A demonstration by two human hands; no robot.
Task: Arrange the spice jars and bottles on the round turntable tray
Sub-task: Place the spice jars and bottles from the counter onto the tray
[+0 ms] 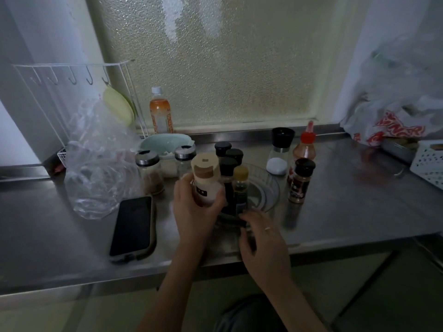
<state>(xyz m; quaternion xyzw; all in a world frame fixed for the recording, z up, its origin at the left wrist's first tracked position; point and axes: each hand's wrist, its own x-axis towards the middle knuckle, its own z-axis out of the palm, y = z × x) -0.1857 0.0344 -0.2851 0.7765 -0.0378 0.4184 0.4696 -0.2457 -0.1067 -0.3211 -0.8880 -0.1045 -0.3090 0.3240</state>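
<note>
Nearest the camera, the right hand (261, 238) rests its curled fingers on the near rim of the clear round turntable tray (271, 192); whether they pinch it cannot be told. Just left of the tray, the left hand (194, 212) grips a cream-capped spice jar (206, 179) at the tray's left edge. Four dark-capped bottles (229, 161) and a yellow-capped bottle (240, 185) stand on the tray. Right of it stand a salt grinder (279, 152), a red-capped sauce bottle (304, 149) and a black-capped spice jar (300, 180); left, two silver-lidded jars (149, 171) and a phone (133, 227).
</note>
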